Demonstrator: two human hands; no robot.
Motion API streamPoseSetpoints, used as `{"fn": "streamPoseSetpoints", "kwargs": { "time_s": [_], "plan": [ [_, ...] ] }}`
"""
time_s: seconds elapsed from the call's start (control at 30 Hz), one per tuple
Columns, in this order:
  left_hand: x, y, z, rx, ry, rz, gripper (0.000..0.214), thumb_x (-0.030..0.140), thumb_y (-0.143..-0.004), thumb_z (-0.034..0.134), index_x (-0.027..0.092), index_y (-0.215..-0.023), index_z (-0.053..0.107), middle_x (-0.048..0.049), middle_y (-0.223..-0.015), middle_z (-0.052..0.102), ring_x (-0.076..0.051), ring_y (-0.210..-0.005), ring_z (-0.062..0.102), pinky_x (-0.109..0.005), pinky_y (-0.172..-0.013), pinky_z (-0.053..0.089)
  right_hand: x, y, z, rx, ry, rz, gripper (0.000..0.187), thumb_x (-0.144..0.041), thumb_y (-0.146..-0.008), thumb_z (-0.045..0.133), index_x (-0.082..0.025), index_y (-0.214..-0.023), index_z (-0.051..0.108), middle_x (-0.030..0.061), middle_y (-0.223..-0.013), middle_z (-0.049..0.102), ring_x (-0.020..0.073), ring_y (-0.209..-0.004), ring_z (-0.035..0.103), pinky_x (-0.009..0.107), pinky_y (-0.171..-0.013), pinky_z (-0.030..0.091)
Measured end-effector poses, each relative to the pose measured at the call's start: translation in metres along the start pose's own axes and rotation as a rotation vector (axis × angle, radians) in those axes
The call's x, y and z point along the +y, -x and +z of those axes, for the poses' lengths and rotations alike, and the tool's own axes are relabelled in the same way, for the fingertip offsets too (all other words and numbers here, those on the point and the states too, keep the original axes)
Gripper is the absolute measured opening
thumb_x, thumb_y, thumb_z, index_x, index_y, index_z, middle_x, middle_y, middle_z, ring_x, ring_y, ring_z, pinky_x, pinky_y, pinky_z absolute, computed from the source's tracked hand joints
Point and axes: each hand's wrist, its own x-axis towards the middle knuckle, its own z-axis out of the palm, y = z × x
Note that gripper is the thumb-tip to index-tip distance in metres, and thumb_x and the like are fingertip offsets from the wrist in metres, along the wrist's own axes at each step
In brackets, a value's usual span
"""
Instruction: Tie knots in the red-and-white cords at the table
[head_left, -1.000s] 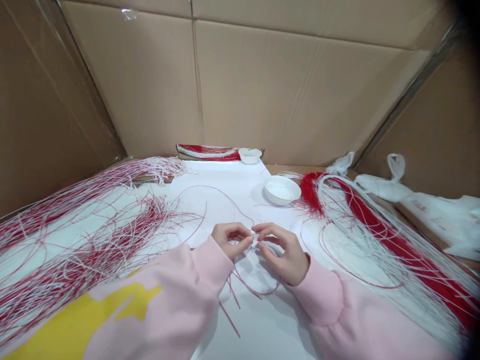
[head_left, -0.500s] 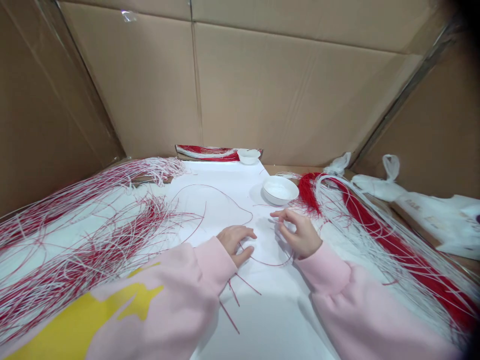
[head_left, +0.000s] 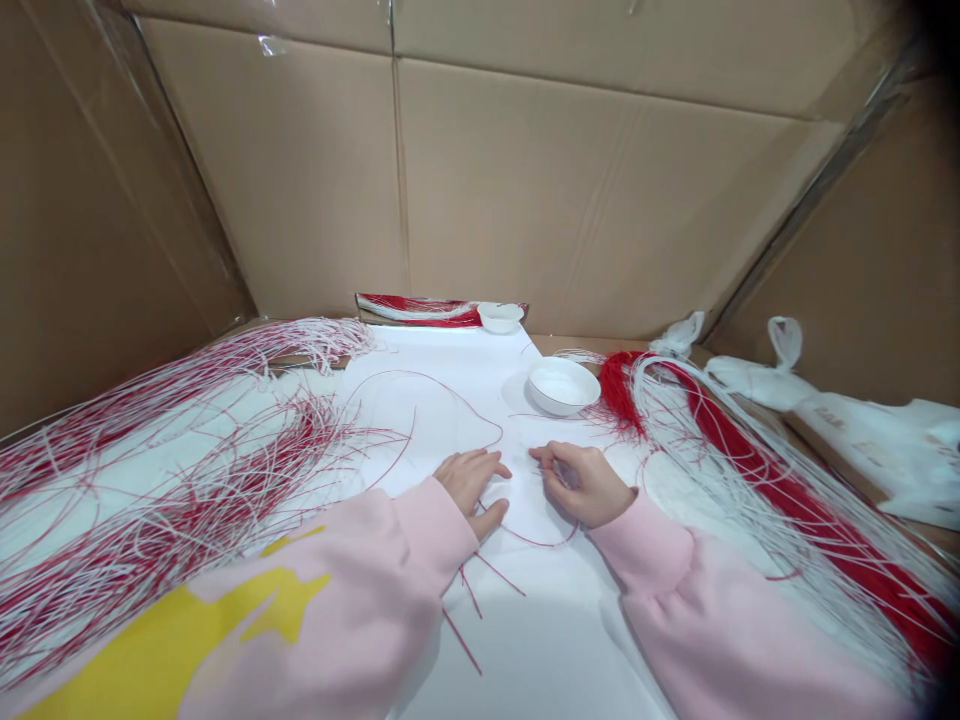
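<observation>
Cardboard walls (head_left: 262,180) surround a white ceramic bowl (head_left: 562,386), a smaller white dish (head_left: 500,317) and a white plastic bag (head_left: 847,430).

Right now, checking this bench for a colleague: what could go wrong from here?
The left sleeve lies against the loose red-and-white strands on the left, so moving it could snag them. The white bowl sits beside the right-hand bundle of strands; a knock could spill its white contents there. The thin red cord lying loose on the white paper could shift under the left hand.
</observation>
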Motion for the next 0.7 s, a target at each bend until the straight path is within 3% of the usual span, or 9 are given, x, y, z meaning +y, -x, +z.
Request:
{"fn": "streamPoseSetpoints", "kwargs": {
  "time_s": [0.3, 0.47, 0.7],
  "plan": [
    [-0.001, 0.0, 0.0, 0.018, -0.005, 0.024, 0.03, 0.024, -0.064, 0.053, 0.021, -0.093, 0.052, -0.0053, -0.115, 0.051, -0.022, -0.109, 0.041, -0.039, -0.092, 0.03, -0.007, 0.003, 0.002, -0.067, -0.11, -0.08, 0.015, -0.004, -0.063, 0.044, -0.018, -0.067, 0.046, 0.0067, -0.081, 0.063, 0.019, -0.09, 0.059, 0.026, -0.069, 0.045],
    [0.002, -0.001, -0.006, 0.015, -0.06, 0.032, 0.024, 0.022, -0.063, 0.054, 0.02, -0.086, 0.049, -0.0032, -0.099, 0.054, -0.02, -0.096, 0.046, -0.035, -0.082, 0.034, -0.021, 0.007, 0.004, -0.101, -0.178, -0.091, 0.016, -0.004, -0.064, 0.044, -0.019, -0.068, 0.047, 0.0054, -0.083, 0.064, 0.0174, -0.083, 0.06, 0.026, -0.067, 0.046],
    [0.006, -0.001, -0.013, -0.039, -0.251, 0.051, 0.026, 0.041, -0.065, 0.055, 0.017, -0.07, 0.046, -0.0032, -0.086, 0.049, -0.019, -0.084, 0.044, -0.033, -0.072, 0.034, -0.037, 0.011, 0.009, -0.144, -0.258, -0.09, 0.016, -0.003, -0.065, 0.044, -0.018, -0.068, 0.048, 0.0031, -0.075, 0.063, 0.0159, -0.081, 0.061, 0.023, -0.065, 0.045]
  ]
}}
